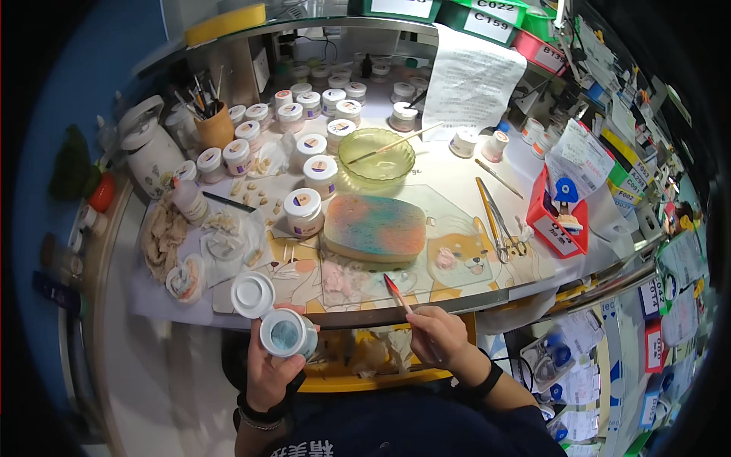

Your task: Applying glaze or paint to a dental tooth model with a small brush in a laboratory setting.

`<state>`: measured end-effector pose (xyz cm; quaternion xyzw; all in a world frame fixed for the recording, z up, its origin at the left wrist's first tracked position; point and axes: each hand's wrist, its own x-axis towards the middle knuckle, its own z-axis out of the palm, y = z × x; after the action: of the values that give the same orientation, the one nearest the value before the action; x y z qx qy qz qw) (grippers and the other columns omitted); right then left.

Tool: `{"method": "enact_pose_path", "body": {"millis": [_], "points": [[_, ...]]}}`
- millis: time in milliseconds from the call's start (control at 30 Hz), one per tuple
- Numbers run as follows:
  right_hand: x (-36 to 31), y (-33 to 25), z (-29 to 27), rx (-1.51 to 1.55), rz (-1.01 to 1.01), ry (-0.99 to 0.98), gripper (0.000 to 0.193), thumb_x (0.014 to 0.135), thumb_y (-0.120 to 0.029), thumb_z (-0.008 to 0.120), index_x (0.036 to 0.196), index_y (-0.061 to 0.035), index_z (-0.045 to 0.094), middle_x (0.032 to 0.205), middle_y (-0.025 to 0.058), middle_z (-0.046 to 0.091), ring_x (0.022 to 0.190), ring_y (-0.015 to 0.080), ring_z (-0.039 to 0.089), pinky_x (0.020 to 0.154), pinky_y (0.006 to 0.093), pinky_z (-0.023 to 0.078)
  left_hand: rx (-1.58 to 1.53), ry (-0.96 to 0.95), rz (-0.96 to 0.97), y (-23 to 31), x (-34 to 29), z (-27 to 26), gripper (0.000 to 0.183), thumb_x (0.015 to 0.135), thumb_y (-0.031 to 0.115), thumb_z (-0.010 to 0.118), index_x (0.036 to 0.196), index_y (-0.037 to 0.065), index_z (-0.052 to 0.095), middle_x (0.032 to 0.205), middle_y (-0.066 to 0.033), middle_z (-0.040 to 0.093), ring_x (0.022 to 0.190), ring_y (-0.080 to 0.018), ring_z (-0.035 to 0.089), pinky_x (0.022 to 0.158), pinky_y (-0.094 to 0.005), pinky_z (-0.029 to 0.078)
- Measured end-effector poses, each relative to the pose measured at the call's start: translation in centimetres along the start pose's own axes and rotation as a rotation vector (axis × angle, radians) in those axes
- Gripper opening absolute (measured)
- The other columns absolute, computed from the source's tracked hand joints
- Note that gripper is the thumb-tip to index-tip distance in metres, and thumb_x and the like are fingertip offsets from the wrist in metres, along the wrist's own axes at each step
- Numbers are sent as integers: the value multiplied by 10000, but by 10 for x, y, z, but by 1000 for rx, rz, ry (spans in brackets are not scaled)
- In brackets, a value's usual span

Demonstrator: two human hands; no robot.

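Low in the frame, the left hand (pixel 270 373) grasps an open white jar (pixel 288 333) (bluish inside, I notice) and the right hand (pixel 442 335) pinches a red brush (pixel 397 292). On the desk (pixel 449 171), mid-frame, sits a speckled sponge (pixel 375 228); behind it stands a green bowl (pixel 381 180).

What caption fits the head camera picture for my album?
Left hand holds an open white jar with bluish contents; right hand holds a slim reddish tool near a multicoloured sponge.

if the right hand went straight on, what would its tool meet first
Probably the multicoloured sponge, ahead of the red-tipped tool in the right hand; depth is unclear, so the clear plate below might come first.
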<state>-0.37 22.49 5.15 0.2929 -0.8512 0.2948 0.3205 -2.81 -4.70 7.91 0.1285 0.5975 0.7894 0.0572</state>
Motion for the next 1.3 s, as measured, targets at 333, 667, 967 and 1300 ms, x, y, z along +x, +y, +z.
{"method": "enact_pose_path", "body": {"millis": [333, 667, 967, 1300], "points": [[29, 13, -26, -39, 59, 103, 322, 622, 10, 648, 941, 15, 605, 798, 141, 604, 602, 249, 602, 522, 314, 504, 200, 82, -12, 0, -2, 8, 617, 704, -19, 692, 1258, -15, 420, 1145, -99, 539, 1010, -155, 572, 903, -297, 447], [5, 1, -1, 37, -61, -72, 325, 661, -8, 669, 976, 25, 595, 821, 123, 588, 628, 235, 602, 526, 311, 495, 450, 146, 134, -12, 5, 11, 585, 671, 49, 786, 1180, -29, 510, 1072, -119, 612, 974, -178, 608, 873, -305, 470], [9, 8, -10, 143, -81, -149, 342, 627, 63, 624, 963, 7, 592, 814, 134, 611, 595, 252, 603, 514, 313, 485, 456, 138, 133, -13, 7, 12, 586, 668, 56, 794, 1177, -31, 518, 1067, -120, 617, 970, -178, 611, 871, -303, 470], [54, -16, -41, 417, 91, -27, 287, 612, 74, 589, 881, -13, 636, 707, 107, 620, 561, 202, 602, 506, 268, 465, 709, 82, 150, -13, 5, 11, 645, 659, -8, 786, 1236, -31, 498, 1102, -103, 605, 1025, -164, 589, 913, -300, 448]]}}
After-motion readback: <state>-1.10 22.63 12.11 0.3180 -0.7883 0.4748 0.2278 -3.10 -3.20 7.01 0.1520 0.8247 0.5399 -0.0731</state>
